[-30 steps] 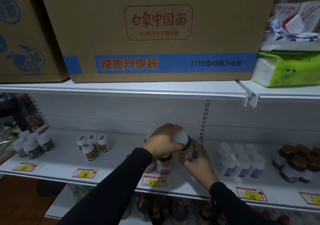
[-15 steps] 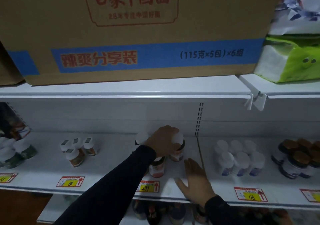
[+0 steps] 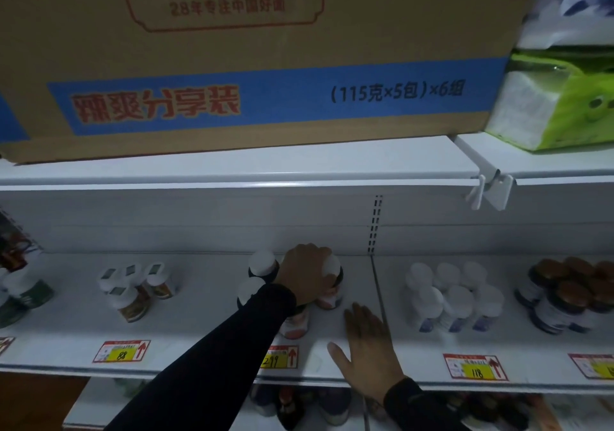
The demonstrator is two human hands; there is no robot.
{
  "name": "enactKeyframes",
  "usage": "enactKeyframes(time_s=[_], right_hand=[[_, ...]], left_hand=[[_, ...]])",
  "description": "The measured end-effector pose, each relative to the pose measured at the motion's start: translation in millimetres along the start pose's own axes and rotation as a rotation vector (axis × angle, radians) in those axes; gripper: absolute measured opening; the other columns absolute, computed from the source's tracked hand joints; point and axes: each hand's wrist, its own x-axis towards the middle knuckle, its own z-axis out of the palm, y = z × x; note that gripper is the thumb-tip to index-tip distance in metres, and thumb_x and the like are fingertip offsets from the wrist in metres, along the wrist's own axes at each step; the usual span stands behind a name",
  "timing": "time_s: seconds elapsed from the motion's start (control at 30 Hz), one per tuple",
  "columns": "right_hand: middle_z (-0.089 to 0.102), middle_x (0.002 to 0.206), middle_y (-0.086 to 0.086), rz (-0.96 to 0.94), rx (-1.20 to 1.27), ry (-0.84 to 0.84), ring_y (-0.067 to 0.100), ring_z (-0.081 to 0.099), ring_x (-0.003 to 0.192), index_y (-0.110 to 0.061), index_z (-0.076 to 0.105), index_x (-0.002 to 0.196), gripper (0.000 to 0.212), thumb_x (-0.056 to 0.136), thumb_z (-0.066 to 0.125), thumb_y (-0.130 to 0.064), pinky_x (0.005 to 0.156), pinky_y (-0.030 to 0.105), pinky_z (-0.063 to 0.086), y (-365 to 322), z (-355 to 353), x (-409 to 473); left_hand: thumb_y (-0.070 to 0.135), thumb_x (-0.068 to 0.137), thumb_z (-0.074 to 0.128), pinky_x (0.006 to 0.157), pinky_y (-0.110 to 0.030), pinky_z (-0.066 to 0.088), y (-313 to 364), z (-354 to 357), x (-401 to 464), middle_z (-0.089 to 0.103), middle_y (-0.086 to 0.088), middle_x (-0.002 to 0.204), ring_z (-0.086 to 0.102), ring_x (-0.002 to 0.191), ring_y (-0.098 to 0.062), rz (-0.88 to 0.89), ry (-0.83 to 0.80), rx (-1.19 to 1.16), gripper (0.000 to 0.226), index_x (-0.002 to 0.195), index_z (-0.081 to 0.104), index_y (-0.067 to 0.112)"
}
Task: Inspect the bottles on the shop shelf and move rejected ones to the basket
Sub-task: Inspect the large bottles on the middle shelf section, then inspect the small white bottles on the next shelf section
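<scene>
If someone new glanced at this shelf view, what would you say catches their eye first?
The big cardboard box with its blue band fills the top shelf. Below it, the left hand grips a white-capped bottle at mid-shelf, while the right hand lies flat beside it. Yellow price tags line the shelf edge.

I see the middle shelf (image 3: 199,341) running across the lower half of the frame, with the upper shelf (image 3: 232,171) above it. On the upper shelf sits a big carton (image 3: 249,65) at upper left and centre, a soft pack (image 3: 558,105) to its right. At centre my left hand (image 3: 307,272) rests over a bottle (image 3: 332,284) standing in a small cluster; two more bottles (image 3: 262,264) lie just left of it. My right hand (image 3: 368,347) lies flat on the shelf, in front and to the right. Further right stands a group of capped bottles (image 3: 455,297), then jars (image 3: 571,294) at the right edge. Left of centre is another small group (image 3: 139,284).
</scene>
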Motion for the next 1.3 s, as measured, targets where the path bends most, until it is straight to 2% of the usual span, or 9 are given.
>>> enactKeyframes(time_s=[0.3, 0.37, 0.43, 0.47, 0.57, 0.7, 0.97, 1.13, 1.3], right_hand=[[0.063, 0.131, 0.015, -0.015, 0.014, -0.059, 0.034, 0.063, 0.117, -0.008, 0.066, 0.125, 0.082, 0.095, 0.017, -0.067, 0.094, 0.050, 0.052, 2, -2, 2], [0.052, 0.143, 0.018, -0.062, 0.034, -0.102, 0.036, 0.053, 0.129, -0.007, 0.058, 0.135, 0.093, 0.092, 0.008, -0.073, 0.105, 0.051, 0.043, 2, -9, 5], [0.030, 0.158, 0.015, -0.119, 0.089, -0.144, 0.033, 0.029, 0.146, -0.010, 0.039, 0.149, 0.106, 0.081, 0.001, -0.082, 0.119, 0.043, 0.023, 6, -18, 10], [0.027, 0.160, 0.013, -0.114, 0.134, -0.183, 0.029, 0.024, 0.148, -0.012, 0.035, 0.151, 0.104, 0.079, 0.005, -0.082, 0.121, 0.038, 0.019, 7, -27, 10], [0.041, 0.151, 0.009, -0.105, 0.285, -0.188, 0.023, 0.039, 0.138, -0.014, 0.040, 0.148, 0.073, 0.093, 0.037, -0.062, 0.111, 0.027, 0.032, 10, -60, 8], [0.049, 0.140, 0.008, -0.191, 0.320, 0.033, 0.025, 0.050, 0.128, -0.014, 0.047, 0.142, 0.052, 0.097, 0.053, -0.040, 0.103, 0.029, 0.040, 17, -100, -3], [0.058, 0.129, 0.009, -0.272, 0.320, 0.496, 0.020, 0.050, 0.122, -0.010, 0.059, 0.127, 0.045, 0.095, 0.049, -0.041, 0.101, 0.015, 0.031, 34, -162, -47], [0.056, 0.130, 0.010, -0.171, 0.240, 0.631, 0.021, 0.050, 0.122, -0.010, 0.060, 0.124, 0.044, 0.095, 0.046, -0.041, 0.097, 0.026, 0.041, 51, -176, -71], [0.057, 0.128, 0.010, -0.025, 0.138, 0.703, 0.023, 0.055, 0.116, -0.008, 0.061, 0.122, 0.044, 0.095, 0.048, -0.039, 0.092, 0.033, 0.050, 75, -179, -99]], left_hand=[[0.041, 0.088, 0.045, 0.096, -0.039, 0.042, 8, 3, -6, 0.057, -0.013, 0.124, 0.050, 0.114, -0.032, -0.054, -0.012, 0.018, 0.054, 0.132, 0.051, 0.010], [0.040, 0.090, 0.048, 0.096, -0.038, 0.042, 8, 2, -9, 0.055, -0.012, 0.124, 0.049, 0.116, -0.032, -0.061, -0.015, 0.021, 0.051, 0.132, 0.051, 0.010], [0.037, 0.093, 0.052, 0.098, -0.038, 0.041, 7, 0, -14, 0.055, -0.012, 0.126, 0.048, 0.118, -0.031, -0.073, 0.016, 0.007, 0.048, 0.133, 0.051, 0.010], [0.036, 0.094, 0.053, 0.100, -0.038, 0.040, 8, -2, -18, 0.053, -0.012, 0.130, 0.047, 0.121, -0.030, -0.080, 0.044, -0.029, 0.049, 0.136, 0.050, 0.011], [0.033, 0.095, 0.055, 0.103, -0.038, 0.039, 13, -9, -40, 0.055, -0.011, 0.133, 0.049, 0.123, -0.029, -0.094, 0.127, -0.174, 0.048, 0.137, 0.051, 0.011], [0.027, 0.086, 0.061, 0.082, -0.030, 0.050, 24, -10, -79, 0.070, -0.013, 0.104, 0.060, 0.099, -0.027, -0.007, 0.422, -0.238, 0.035, 0.112, 0.068, 0.005], [0.036, 0.092, 0.050, 0.083, -0.019, 0.038, 55, -8, -118, 0.068, -0.007, 0.101, 0.054, 0.097, -0.014, 0.007, 0.653, -0.358, 0.036, 0.108, 0.067, 0.008], [0.042, 0.092, 0.047, 0.080, -0.023, 0.043, 67, 2, -105, 0.068, -0.003, 0.102, 0.059, 0.095, -0.016, 0.023, 0.569, -0.433, 0.040, 0.109, 0.067, 0.012], [0.048, 0.091, 0.043, 0.090, -0.031, 0.048, 90, 18, -78, 0.067, -0.009, 0.115, 0.060, 0.110, -0.027, 0.118, 0.418, -0.417, 0.052, 0.116, 0.067, 0.008]])
